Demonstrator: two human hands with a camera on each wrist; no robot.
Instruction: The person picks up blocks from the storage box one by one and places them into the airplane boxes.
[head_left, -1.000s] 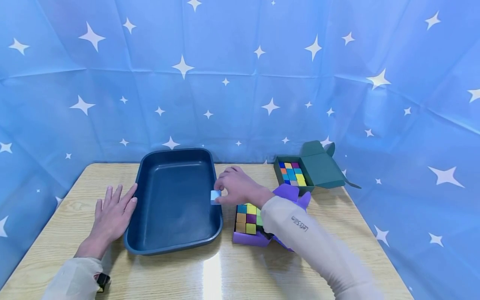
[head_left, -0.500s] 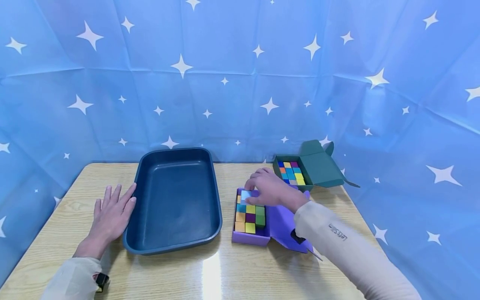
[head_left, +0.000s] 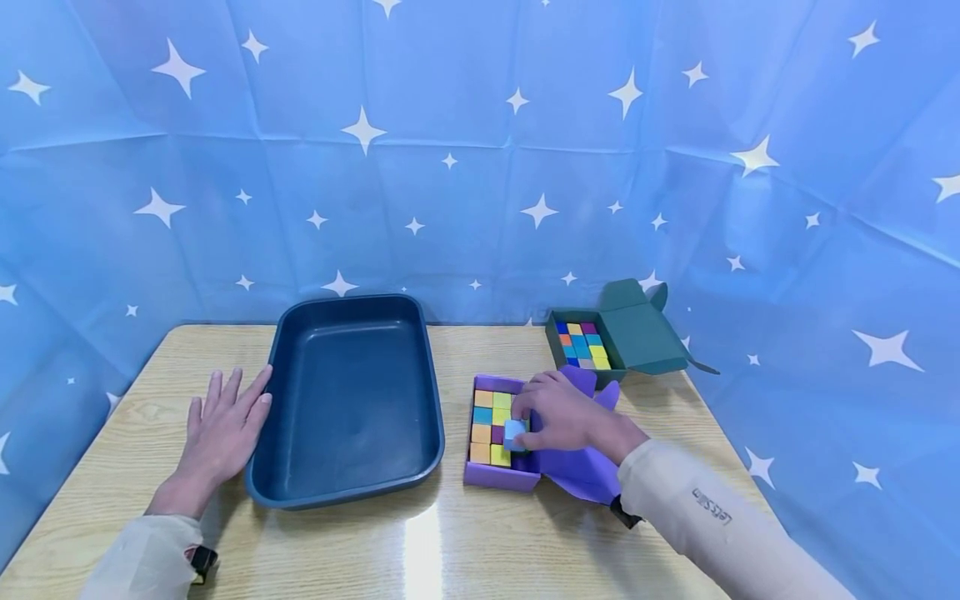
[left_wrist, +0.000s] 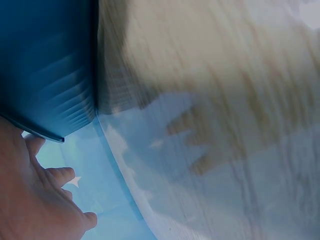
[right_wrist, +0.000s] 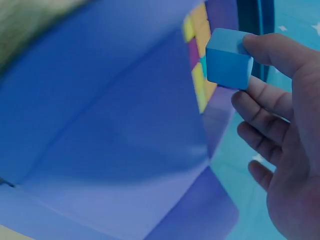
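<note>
Between thumb and fingers, my right hand (head_left: 558, 417) pinches a light blue cube (head_left: 513, 435) just above the right part of an open purple box (head_left: 501, 477). Rows of coloured cubes fill much of that box; the hand hides some of them. In the right wrist view the blue cube (right_wrist: 229, 59) sits at the tips of the thumb and fingers. My left hand (head_left: 225, 429) lies with straight, spread fingers at the left rim of a deep dark blue pan (head_left: 345, 492). The left wrist view shows part of that hand (left_wrist: 40, 185) by the pan's outer wall (left_wrist: 47, 65).
A dark green box (head_left: 618, 377) with its lid folded open stands at the back right, holding several coloured cubes. The purple lid (head_left: 581, 475) spreads to the right of its box. A blue star-patterned cloth (head_left: 465, 192) hangs behind the wooden table (head_left: 337, 550).
My right hand carried the blue cube from the pan's right rim over to the purple box, then farther right and nearer above its cubes. The left hand stays put.
</note>
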